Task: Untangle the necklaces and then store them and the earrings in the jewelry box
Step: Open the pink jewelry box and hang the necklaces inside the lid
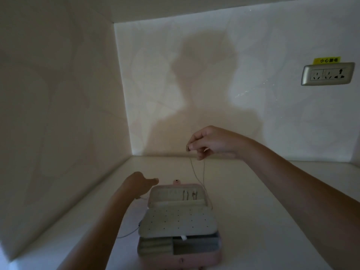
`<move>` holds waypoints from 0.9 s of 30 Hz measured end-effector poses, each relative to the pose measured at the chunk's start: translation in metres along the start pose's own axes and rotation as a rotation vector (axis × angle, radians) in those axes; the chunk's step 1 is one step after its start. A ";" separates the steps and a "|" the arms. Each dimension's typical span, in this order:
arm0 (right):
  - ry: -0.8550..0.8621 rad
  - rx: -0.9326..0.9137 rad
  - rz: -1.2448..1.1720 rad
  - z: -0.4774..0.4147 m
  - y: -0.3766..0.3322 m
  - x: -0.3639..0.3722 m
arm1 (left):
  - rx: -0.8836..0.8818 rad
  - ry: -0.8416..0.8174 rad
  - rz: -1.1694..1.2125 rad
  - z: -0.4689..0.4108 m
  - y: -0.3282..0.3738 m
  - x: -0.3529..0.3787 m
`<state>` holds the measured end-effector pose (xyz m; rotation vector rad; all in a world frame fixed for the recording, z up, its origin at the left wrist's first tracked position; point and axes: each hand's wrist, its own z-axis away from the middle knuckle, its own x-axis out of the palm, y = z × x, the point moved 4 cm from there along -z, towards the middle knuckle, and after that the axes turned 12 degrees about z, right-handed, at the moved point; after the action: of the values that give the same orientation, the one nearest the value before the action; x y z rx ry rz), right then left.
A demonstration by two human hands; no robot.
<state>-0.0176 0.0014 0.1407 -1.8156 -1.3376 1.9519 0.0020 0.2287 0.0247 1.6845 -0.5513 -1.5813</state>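
Left hand (140, 181), right hand (211, 141) bare; forearms bare up to frame edge.

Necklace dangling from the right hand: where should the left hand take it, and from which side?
Probably pinch the necklace midway down its hanging strands, from the left. There both strands hang close together in open air; the right hand pinches the top, and the lower end trails along the right edge of the jewelry box lid.

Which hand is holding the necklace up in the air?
The right hand: its fingers pinch the necklace above the jewelry box; the left hand sits low beside its lid.
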 end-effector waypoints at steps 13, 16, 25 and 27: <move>0.190 -0.152 0.288 -0.006 -0.041 -0.024 | 0.011 0.010 -0.099 -0.007 -0.017 0.023; 0.230 -0.169 0.266 -0.010 -0.047 -0.027 | 0.078 0.041 -0.082 -0.003 -0.009 0.019; 0.208 -0.176 0.102 -0.026 -0.050 -0.024 | 0.098 -0.050 0.450 0.001 0.000 0.006; 0.201 -0.181 0.106 -0.028 -0.051 -0.023 | 0.075 -0.142 0.616 0.005 0.001 0.003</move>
<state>-0.0101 0.0298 0.1956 -2.1415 -1.4186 1.6868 -0.0021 0.2245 0.0239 1.2807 -1.0924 -1.2348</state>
